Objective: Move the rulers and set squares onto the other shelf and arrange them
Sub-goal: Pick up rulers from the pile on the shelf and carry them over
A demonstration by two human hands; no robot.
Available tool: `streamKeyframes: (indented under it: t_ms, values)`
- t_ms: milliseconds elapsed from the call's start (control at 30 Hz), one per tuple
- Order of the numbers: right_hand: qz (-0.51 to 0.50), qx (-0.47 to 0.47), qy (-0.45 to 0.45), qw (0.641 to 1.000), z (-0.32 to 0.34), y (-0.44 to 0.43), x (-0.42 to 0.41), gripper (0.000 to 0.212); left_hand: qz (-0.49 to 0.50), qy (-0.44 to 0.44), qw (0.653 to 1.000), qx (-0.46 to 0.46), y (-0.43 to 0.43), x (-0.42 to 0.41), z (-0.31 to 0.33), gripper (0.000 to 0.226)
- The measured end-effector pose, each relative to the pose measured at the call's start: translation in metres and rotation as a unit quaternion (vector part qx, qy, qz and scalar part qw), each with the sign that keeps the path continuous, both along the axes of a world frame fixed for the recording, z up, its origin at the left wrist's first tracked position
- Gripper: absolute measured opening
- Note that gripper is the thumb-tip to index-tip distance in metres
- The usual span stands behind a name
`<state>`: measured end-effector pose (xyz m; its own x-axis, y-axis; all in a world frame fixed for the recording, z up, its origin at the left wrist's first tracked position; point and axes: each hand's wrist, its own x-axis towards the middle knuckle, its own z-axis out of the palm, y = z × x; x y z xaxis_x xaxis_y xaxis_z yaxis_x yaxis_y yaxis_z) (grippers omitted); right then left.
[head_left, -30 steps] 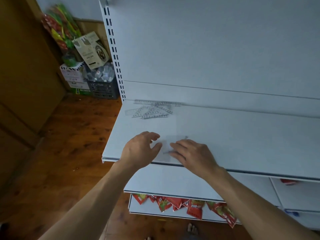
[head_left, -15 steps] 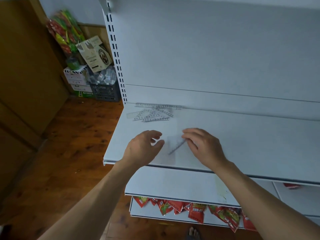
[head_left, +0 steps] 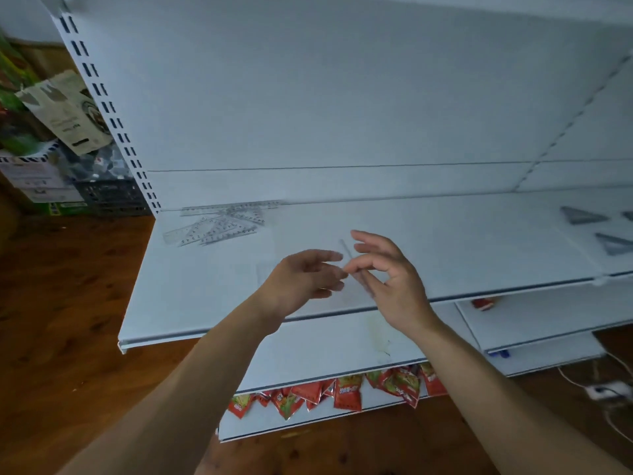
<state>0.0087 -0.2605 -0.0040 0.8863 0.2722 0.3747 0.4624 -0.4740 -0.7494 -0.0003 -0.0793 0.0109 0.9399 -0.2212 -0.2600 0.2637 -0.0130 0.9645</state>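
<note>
Head view, from the left: a pile of clear rulers [head_left: 219, 222] lies at the shelf's [head_left: 191, 296] back corner; the left hand [head_left: 301, 279], fingers loosely curved, meets the clear strip [head_left: 346, 250], grip unclear; the right hand [head_left: 387, 275] pinches it edge-on, its long axis running away from the person; dark set squares [head_left: 582, 216] lie well right, nearer that hand; the red packets' [head_left: 346, 392] print is unreadable.

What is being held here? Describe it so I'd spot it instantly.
On the white shelf, look above the front edge, where the left hand meets the right hand. The right hand pinches a thin clear strip, seen edge-on. Unlike the clear rulers piled at the back left corner, it is alone and off the shelf.
</note>
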Motion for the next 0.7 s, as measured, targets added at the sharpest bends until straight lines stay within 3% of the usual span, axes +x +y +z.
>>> streamKeyframes:
  t_ms: [100, 200, 300, 400, 567, 700]
  values:
    - [-0.020, 0.009, 0.009, 1.000, 0.002, -0.035, -0.010, 0.027, 0.017, -0.028, 0.999, -0.014, -0.037, -0.001, 0.002, 0.023]
    - [-0.065, 0.048, 0.015, 0.997, 0.005, -0.079, -0.024, 0.026, 0.013, -0.076, 0.997, 0.032, -0.081, 0.003, 0.001, 0.023]
    - [-0.145, 0.106, 0.069, 0.981, 0.008, -0.132, -0.034, 0.018, -0.023, -0.121, 0.990, 0.075, -0.133, 0.004, 0.001, 0.031]
    - [-0.173, 0.108, 0.123, 0.971, 0.012, -0.192, -0.046, 0.017, -0.079, -0.170, 0.976, 0.109, -0.195, 0.002, 0.001, 0.034]
    - [-0.209, 0.143, 0.136, 0.958, 0.010, -0.295, -0.072, 0.016, -0.168, -0.225, 0.949, 0.144, -0.310, 0.000, -0.007, 0.031]
    - [-0.280, 0.216, 0.138, 0.925, 0.010, -0.371, -0.096, 0.014, -0.193, -0.248, 0.939, 0.140, -0.398, -0.009, -0.012, 0.031]
